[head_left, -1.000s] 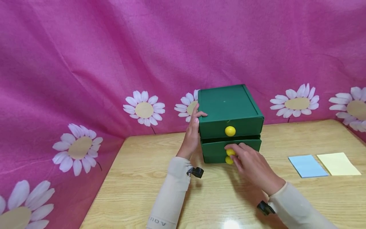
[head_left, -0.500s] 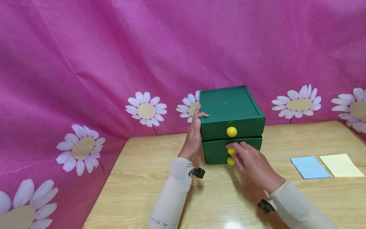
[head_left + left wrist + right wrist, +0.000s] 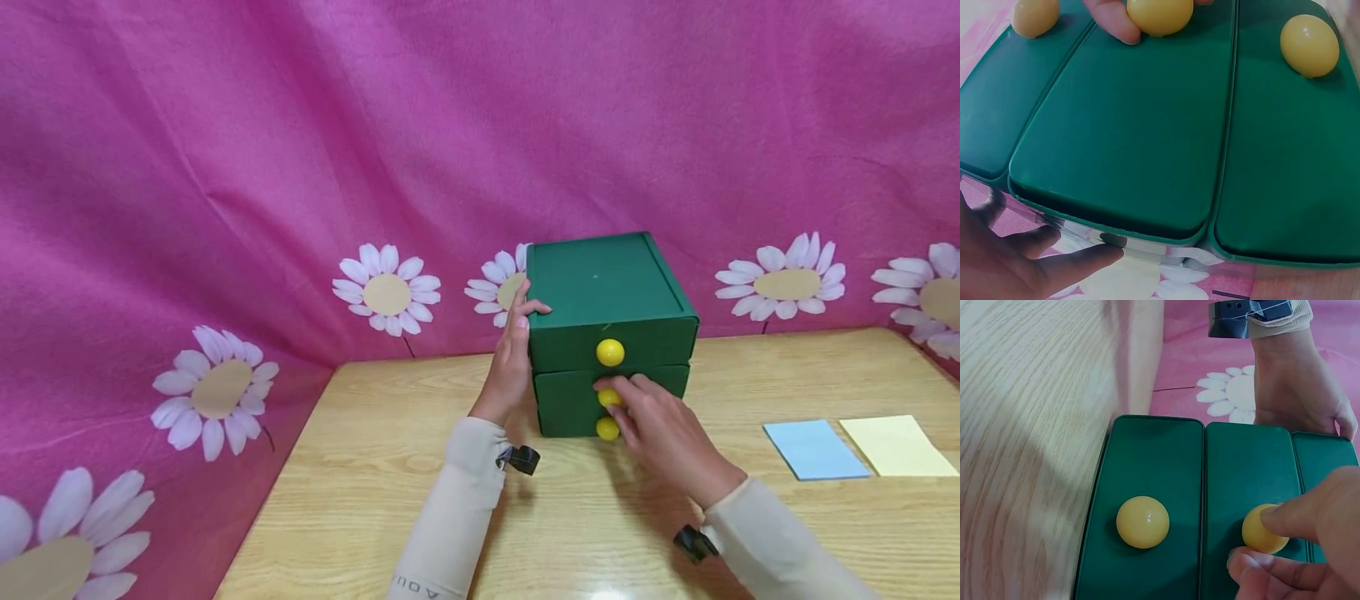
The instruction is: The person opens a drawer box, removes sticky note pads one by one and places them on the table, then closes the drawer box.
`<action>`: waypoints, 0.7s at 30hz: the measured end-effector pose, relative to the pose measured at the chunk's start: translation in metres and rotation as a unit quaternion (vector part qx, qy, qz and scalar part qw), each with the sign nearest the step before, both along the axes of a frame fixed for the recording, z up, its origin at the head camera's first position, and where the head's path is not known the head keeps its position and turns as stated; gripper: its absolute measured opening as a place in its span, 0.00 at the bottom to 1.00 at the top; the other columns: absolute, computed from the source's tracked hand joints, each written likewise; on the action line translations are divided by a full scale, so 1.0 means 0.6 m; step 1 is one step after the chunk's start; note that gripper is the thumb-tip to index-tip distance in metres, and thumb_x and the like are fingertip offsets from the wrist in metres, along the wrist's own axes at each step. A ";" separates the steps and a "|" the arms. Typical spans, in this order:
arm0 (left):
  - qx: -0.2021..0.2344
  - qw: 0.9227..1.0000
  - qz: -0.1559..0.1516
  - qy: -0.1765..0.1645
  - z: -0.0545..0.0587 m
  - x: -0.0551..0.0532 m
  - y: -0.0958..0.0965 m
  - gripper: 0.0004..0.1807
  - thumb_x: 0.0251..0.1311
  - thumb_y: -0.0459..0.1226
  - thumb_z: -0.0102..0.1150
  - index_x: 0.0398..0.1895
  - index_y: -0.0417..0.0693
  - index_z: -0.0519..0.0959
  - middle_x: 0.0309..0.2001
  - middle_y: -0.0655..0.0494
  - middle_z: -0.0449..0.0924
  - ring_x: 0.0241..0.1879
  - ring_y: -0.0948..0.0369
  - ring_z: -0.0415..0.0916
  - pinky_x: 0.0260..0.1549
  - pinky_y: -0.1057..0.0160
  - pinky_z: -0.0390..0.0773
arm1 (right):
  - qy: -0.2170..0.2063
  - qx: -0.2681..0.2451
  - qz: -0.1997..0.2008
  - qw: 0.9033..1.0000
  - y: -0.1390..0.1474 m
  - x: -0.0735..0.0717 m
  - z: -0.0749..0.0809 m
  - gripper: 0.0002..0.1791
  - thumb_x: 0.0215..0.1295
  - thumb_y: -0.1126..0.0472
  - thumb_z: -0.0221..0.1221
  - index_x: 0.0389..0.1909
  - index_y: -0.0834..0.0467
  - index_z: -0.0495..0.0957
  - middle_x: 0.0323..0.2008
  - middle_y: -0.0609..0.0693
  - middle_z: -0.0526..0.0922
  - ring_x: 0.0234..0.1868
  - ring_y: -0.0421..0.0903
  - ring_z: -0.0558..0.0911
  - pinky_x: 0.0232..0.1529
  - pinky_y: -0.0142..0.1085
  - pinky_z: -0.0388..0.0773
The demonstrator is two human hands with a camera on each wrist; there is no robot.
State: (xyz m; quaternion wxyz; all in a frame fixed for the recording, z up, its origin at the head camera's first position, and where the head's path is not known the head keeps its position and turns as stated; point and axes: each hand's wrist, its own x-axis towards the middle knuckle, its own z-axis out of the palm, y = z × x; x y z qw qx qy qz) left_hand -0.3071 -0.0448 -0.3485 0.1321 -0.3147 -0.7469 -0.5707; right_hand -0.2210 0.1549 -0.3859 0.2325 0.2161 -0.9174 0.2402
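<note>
On this pale wood-grain counter (image 3: pixel 360 467), right hand (image 3: pixel 671 435) pinches the round yellow middle knob (image 3: pixel 1257 532) on a boxy green cabinet (image 3: pixel 603 279). Left hand (image 3: pixel 512 360), fingers mostly straight, touches its side.

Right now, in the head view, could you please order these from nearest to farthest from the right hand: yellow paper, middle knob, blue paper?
1. Middle knob: on the front of the green box, pinched by the right hand.
2. Blue paper: on the table, right of the hand.
3. Yellow paper: farther right, beside the blue one.
</note>
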 end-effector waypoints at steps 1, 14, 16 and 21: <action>0.001 1.000 0.001 0.003 -0.006 -0.007 0.001 0.21 0.77 0.46 0.21 0.58 0.50 0.66 0.77 0.58 0.42 0.74 0.62 0.39 0.69 0.44 0.47 | 0.002 -0.001 0.000 1.000 0.001 -0.001 -0.001 0.16 0.59 0.70 0.64 0.48 0.56 0.79 0.26 0.44 0.70 0.25 0.39 0.68 0.23 0.31 0.69; 0.011 1.000 -0.002 0.013 -0.018 -0.018 0.004 0.23 0.76 0.51 0.22 0.57 0.52 0.66 0.77 0.62 0.42 0.74 0.65 0.39 0.69 0.44 0.47 | 0.011 -0.005 -0.008 1.000 0.000 -0.005 -0.003 0.16 0.59 0.68 0.65 0.48 0.56 0.78 0.26 0.45 0.70 0.26 0.39 0.68 0.24 0.32 0.69; 0.011 1.000 -0.001 0.012 -0.018 -0.018 0.003 0.23 0.76 0.50 0.22 0.57 0.53 0.66 0.77 0.63 0.42 0.74 0.65 0.39 0.69 0.45 0.47 | 0.009 -0.007 -0.008 1.000 -0.001 -0.005 -0.003 0.16 0.59 0.68 0.65 0.48 0.56 0.78 0.27 0.45 0.70 0.26 0.39 0.68 0.24 0.32 0.70; 0.016 1.000 -0.007 0.009 -0.012 -0.013 0.002 0.20 0.77 0.42 0.22 0.57 0.48 0.65 0.77 0.56 0.42 0.75 0.61 0.38 0.69 0.45 0.46 | 0.009 -0.010 -0.008 1.000 -0.002 -0.006 -0.003 0.16 0.59 0.68 0.65 0.48 0.56 0.78 0.26 0.44 0.70 0.26 0.39 0.68 0.23 0.32 0.69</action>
